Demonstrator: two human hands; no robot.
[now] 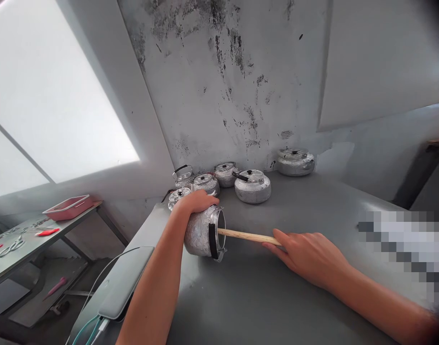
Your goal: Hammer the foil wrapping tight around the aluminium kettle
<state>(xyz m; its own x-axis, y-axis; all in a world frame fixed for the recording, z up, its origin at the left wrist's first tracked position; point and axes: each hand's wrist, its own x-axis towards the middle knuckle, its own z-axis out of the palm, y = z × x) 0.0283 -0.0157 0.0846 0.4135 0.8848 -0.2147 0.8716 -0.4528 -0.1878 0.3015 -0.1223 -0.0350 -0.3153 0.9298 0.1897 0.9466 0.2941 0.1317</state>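
A silver metal kettle lies tipped on its side on the grey table, its round mouth facing right and its black handle hanging across the front of the opening. My left hand grips the kettle from above, near what looks like its spout. Between the fingers of my right hand is a light wooden stick. The far end of the stick goes into the kettle's mouth, where its tip is hidden.
Several lidded kettles stand along the wall, among them one with a black handle and one farther right. A power bank with cables lies at the left edge. On a side table sit a pink basket and scissors.
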